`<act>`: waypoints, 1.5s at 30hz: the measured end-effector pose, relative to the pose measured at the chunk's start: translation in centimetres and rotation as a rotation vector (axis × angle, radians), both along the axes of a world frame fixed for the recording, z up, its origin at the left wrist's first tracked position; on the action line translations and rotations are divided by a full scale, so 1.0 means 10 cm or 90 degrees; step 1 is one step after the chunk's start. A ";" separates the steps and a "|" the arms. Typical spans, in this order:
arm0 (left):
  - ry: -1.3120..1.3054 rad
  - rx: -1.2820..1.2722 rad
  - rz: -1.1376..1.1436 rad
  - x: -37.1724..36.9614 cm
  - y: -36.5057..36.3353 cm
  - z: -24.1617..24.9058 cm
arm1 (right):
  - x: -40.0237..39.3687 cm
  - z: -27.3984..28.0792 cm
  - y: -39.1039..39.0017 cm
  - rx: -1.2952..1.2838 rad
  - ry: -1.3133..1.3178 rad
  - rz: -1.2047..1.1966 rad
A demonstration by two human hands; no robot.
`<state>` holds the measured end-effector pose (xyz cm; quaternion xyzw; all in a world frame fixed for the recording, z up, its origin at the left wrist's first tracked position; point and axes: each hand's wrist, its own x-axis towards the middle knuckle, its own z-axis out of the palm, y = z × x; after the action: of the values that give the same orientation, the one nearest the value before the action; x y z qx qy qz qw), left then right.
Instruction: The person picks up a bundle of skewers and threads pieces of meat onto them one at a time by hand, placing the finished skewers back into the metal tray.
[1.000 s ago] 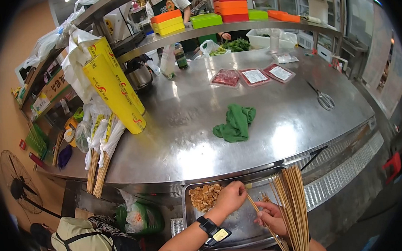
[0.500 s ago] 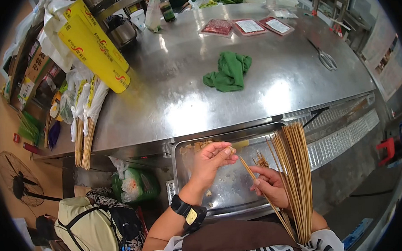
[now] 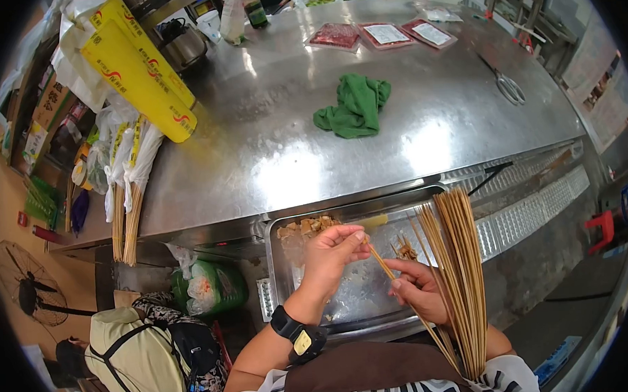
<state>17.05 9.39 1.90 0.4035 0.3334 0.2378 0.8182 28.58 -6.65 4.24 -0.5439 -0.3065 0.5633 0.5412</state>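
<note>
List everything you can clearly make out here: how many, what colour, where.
Table: one, silver, centre
Cloth: one, green, mid-table
Packs: three, red, table's far side
Scissors: one, grey, table's right
Rolls: two, yellow, table's left
Bagged skewers: two bundles, tan, table's left
Bottle: one, dark, table's far left
Tray: one, silver, before table
Food: several pieces, brown, tray's far left
Skewers: many, tan, tray's right side
Bin: one, green, lower left
Fan: one, black, far left
Person: one, pale top, bottom left
Watch: one, black, lower centre
Left hand: one, bare, pinching food
Right hand: one, bare, holding skewers
</note>
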 end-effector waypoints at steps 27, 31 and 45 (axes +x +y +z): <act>-0.027 0.201 0.007 0.06 -0.14 0.01 | 0.03 0.06 0.07 -0.068 0.023 -0.048; -0.008 0.203 0.010 0.07 -0.20 -0.03 | 0.03 0.03 0.07 -0.040 0.020 -0.046; -0.010 -0.003 0.024 0.08 -0.16 0.07 | 0.02 0.02 0.04 -0.019 -0.029 -0.018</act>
<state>17.84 7.75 2.61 0.3930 0.3355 0.2556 0.8171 28.83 -6.22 4.49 -0.5691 -0.3029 0.5476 0.5334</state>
